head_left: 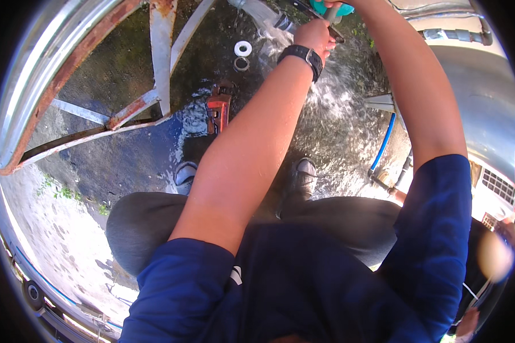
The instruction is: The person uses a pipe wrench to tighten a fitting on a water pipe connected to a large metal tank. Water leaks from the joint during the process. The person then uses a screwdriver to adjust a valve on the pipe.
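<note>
My left hand (316, 38), with a black-strapped watch (301, 59) at the wrist, is closed at the top of the view. A dark, narrow bar (340, 39) shows beside its fingers, but what they grip is unclear. Just beyond, my right hand (349, 3) is cut off by the upper edge; its fingers look curled by a teal rounded object (343, 10) and a short greyish rod (331, 14). Left of my hands, water gushes around a pale pipe (257, 12). A white ring (242, 48) and a metal ring (241, 64) lie on the wet ground.
An orange-red pipe wrench (218, 108) lies left of my left forearm. Rusty metal framing (163, 57) stands at the left. To the right are a blue pipe (383, 143), a large silver tank (478, 103) and pipework (458, 35). My shoes (305, 177) rest on wet concrete.
</note>
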{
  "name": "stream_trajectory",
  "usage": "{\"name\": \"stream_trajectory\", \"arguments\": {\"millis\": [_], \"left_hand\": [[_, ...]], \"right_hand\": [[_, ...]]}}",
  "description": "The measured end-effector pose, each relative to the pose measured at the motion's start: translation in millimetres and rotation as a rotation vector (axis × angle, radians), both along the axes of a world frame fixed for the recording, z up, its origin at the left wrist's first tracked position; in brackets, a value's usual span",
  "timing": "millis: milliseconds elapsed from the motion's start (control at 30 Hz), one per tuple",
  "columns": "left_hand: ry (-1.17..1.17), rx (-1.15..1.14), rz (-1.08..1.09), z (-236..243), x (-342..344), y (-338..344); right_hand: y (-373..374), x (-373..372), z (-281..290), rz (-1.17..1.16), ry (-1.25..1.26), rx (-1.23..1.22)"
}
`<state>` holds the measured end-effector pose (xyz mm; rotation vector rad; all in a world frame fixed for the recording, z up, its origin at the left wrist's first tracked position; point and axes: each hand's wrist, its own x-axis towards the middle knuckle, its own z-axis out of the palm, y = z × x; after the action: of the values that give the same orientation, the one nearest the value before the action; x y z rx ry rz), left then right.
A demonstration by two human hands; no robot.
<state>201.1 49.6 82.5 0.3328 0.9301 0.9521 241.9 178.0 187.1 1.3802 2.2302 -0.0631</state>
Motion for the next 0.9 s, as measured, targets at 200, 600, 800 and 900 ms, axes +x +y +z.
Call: {"name": "stream_trajectory", "arguments": {"millis": [200, 600, 800, 900], "left_hand": [[0.004, -0.008, 0.025, 17, 2, -7], [-0.084, -0.041, -0.015, 14, 4, -9], [-0.104, -0.038, -0.065, 15, -2, -7], [-0.127, -0.088, -0.057, 18, -5, -7]], "right_hand": [[26, -60, 0, -0.127, 0.071, 0.017], [38, -82, -12, 0.002, 0.008, 0.151], [34, -86, -1, 0.053, -0.005, 0.235], [33, -88, 3, 0.079, -0.015, 0.271]]}}
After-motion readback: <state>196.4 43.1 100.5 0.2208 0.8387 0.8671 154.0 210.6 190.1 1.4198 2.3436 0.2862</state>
